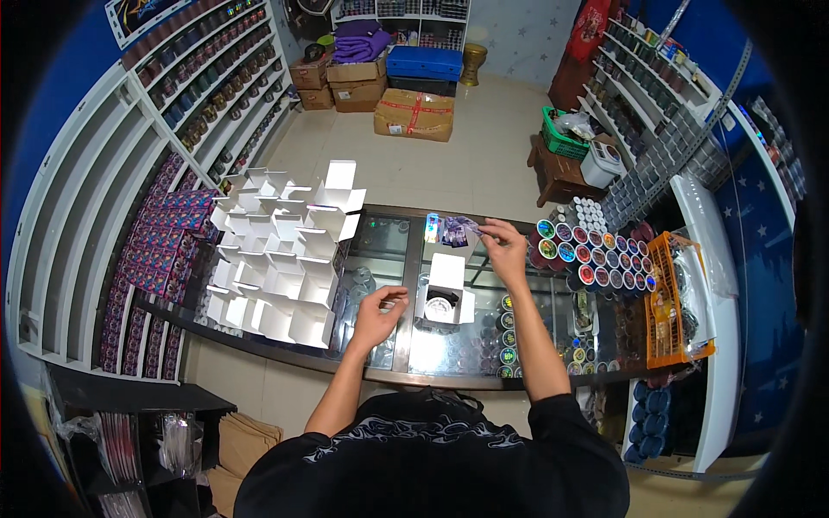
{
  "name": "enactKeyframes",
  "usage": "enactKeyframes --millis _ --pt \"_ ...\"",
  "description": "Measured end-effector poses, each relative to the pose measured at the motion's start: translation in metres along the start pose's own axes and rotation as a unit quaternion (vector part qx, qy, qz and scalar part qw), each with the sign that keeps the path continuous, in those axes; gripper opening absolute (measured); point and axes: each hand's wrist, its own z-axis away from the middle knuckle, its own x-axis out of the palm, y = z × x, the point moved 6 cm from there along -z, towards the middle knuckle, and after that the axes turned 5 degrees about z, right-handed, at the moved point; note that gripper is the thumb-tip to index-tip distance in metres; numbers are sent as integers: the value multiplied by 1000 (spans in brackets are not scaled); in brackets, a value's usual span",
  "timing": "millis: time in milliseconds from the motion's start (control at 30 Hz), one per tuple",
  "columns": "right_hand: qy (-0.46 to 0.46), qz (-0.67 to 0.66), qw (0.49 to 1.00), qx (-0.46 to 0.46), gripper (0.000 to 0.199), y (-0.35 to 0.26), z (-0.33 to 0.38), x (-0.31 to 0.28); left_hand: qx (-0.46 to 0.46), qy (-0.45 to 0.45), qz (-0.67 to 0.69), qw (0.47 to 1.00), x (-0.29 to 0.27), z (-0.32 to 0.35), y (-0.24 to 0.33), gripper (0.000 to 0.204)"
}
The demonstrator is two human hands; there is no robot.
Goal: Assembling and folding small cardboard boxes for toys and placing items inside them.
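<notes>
Head view: hands (508,249) over a glass counter (464,352) (shelves (73,216) either side).

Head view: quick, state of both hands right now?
Left hand: open, loosely curled, nothing visibly held.
Right hand: at the edge of a glossy purple patterned item; whether gripping it cannot be told.

Has the right hand (506,247) at a purple packet (458,228) beyond the lone white box (447,271), the left hand (377,317) half-curled left of that box, open white cartons (302,281) farther left and round-topped jars (584,255) to its right.
</notes>
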Motion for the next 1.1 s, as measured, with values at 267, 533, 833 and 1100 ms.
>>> enactKeyframes --millis 267,533,833,1100 --pt "-131 -180 975 -21 21 -79 65 -32 4 -178 201 963 13 -13 66 61" --pt "-167 -158 971 -70 26 -122 90 -46 -45 -229 261 937 33 -9 73 51" --pt "-216 -47 973 -67 53 -151 98 -48 53 -162 138 976 24 10 86 49" --pt "-198 2 978 -67 43 -150 99 -40 118 -97 14 988 18 21 105 51"
